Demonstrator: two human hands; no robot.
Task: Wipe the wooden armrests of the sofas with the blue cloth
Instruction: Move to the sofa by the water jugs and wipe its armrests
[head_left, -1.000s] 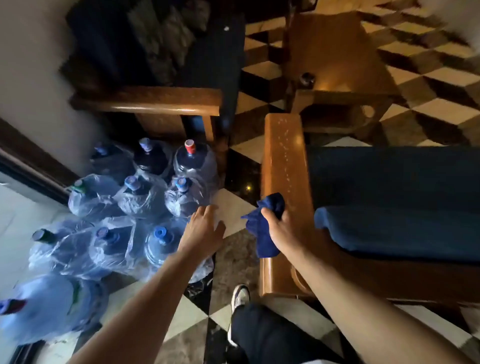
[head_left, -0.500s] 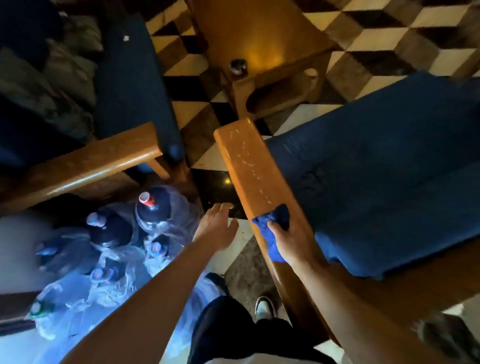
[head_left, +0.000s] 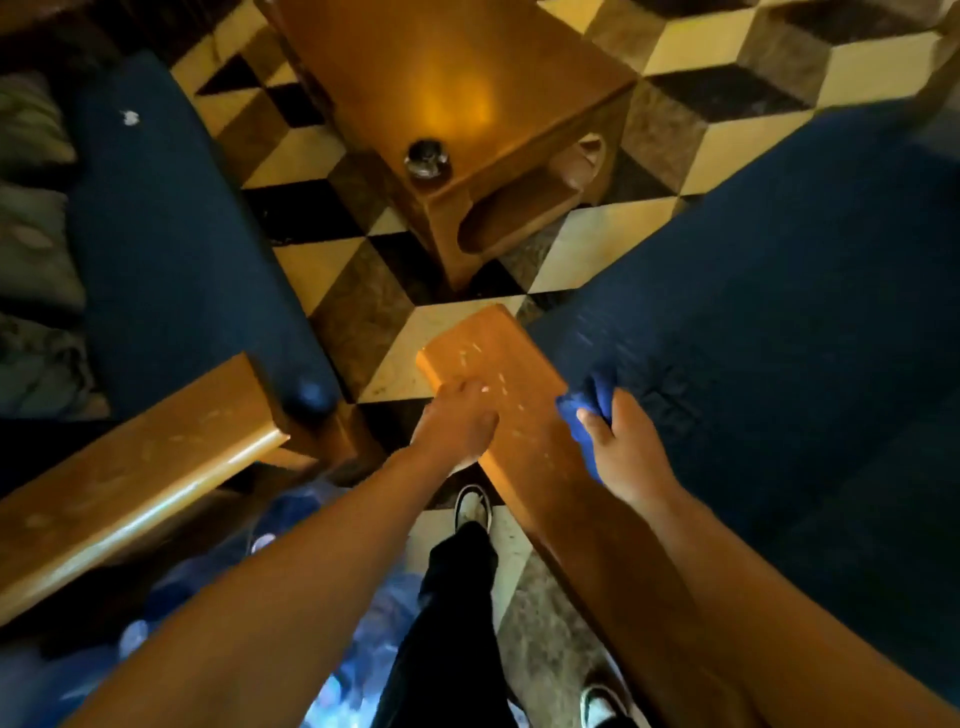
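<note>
A wide wooden armrest (head_left: 493, 358) with pale specks runs from the centre toward the lower right, beside a dark blue sofa seat (head_left: 779, 291). My right hand (head_left: 626, 447) grips the bunched blue cloth (head_left: 584, 410) on the armrest's right edge. My left hand (head_left: 460, 423) rests on the armrest's left edge, fingers curled over the wood, blurred. A second wooden armrest (head_left: 135, 478) lies at the lower left, next to another blue sofa cushion (head_left: 176, 249).
A low wooden table (head_left: 467, 73) with a small dark round object (head_left: 427, 158) stands ahead on the checkered floor (head_left: 332, 270). Plastic-wrapped water bottles (head_left: 332, 691) crowd the floor beneath my arms. My legs and shoes stand between the two armrests.
I have stepped forward; the view moved along the armrest toward its front end. My right hand slid the cloth forward to the right edge, and my left hand came down onto the armrest.
</note>
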